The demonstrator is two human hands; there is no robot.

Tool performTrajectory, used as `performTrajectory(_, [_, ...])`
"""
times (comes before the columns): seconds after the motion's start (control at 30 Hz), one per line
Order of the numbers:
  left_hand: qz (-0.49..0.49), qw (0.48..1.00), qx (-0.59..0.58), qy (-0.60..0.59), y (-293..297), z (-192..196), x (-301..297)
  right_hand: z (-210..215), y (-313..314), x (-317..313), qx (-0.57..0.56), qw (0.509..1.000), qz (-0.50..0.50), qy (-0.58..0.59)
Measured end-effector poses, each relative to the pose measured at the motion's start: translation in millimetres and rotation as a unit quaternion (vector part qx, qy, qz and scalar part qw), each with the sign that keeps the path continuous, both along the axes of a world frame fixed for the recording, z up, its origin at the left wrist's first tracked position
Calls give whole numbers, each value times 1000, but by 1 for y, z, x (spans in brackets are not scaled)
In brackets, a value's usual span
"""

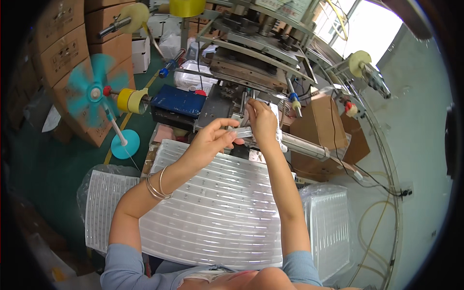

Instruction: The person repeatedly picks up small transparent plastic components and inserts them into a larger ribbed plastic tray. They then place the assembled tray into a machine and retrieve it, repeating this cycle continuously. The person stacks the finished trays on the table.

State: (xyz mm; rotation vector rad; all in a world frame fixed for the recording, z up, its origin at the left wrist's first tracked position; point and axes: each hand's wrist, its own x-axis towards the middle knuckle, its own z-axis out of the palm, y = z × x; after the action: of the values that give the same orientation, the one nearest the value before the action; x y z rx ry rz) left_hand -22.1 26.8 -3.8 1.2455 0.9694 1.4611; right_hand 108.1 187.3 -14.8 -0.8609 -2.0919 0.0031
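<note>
My left hand [212, 138] pinches a small clear plastic strip [243, 132] between thumb and fingers, just in front of the machine. Further forward, my right hand [262, 122] has its fingertips closed together beside the metal rods of the press machine [249, 67]. Whatever those fingertips hold, if anything, is too small or hidden. Below both forearms lies a wide white ribbed tray [208, 208] with rows of small clear pieces.
Left of the machine sits a blue metal box [178, 100]. A turquoise fan [95, 93] stands on the green floor by stacked cartons [65, 53]. More ribbed trays flank me at left [108, 208] and right [331, 232]. An open carton [319, 123], hoses and cables are at right.
</note>
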Motion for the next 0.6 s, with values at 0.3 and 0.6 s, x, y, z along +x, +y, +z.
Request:
performTrajectory(0.3, [-69,987,-7,143,-16,-40,56,-35,-54,150,-142,985,-37,94])
performTrajectory(0.6, [-9,874,225,430,-6,-117,202,-29,-148,270,-201,965,-137,95])
